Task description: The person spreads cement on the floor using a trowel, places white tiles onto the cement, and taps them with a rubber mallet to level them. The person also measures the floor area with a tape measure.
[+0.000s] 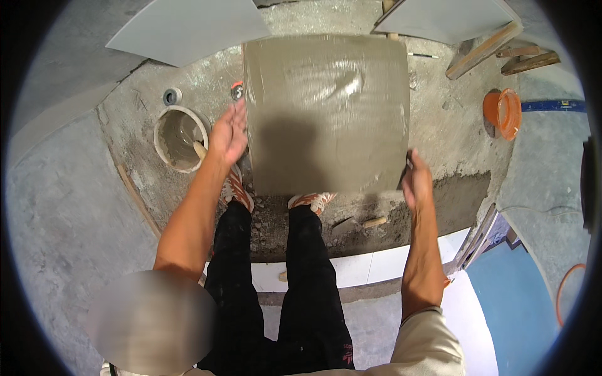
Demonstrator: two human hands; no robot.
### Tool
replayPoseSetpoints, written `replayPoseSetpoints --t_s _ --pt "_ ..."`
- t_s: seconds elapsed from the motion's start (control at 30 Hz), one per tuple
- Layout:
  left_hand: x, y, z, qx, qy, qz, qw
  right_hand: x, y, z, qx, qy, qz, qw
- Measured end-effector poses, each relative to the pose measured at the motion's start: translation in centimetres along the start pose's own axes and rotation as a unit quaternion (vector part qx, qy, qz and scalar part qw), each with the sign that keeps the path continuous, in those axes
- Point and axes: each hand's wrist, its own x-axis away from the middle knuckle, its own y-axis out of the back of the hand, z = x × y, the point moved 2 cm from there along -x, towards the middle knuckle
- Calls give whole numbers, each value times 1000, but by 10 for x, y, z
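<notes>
A large square tile faces up in front of me, coated with wet grey mortar that has a shiny wrinkle near its far side. My left hand is at the tile's left edge, fingers stretched out and slightly apart. At the near right corner, my right hand has its fingers bent around the edge; the underside is hidden. The tile's near edge covers part of my right shoe. Just below it on the ground lies a trowel with a wooden handle.
A bucket holding a wooden-handled tool stands left, with a grey roll beyond it. An orange bucket and blue level are right. Two large panels are at the back. Spread mortar borders white laid tiles.
</notes>
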Motion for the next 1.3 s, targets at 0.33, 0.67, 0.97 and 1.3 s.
replayPoseSetpoints --t_s 0.33,0.67,0.97,1.3 --pt "56 34 28 6 36 -49 998 80 30 -17 -52 -47 -7 998" --pt "46 13 -11 -132 6 -28 991 114 27 59 86 -45 -11 995" --pt "86 -78 -49 -144 6 -99 985 91 9 146 151 30 90 984" --pt "39 -11 -48 -115 -163 57 978 71 -23 177 96 127 158 974"
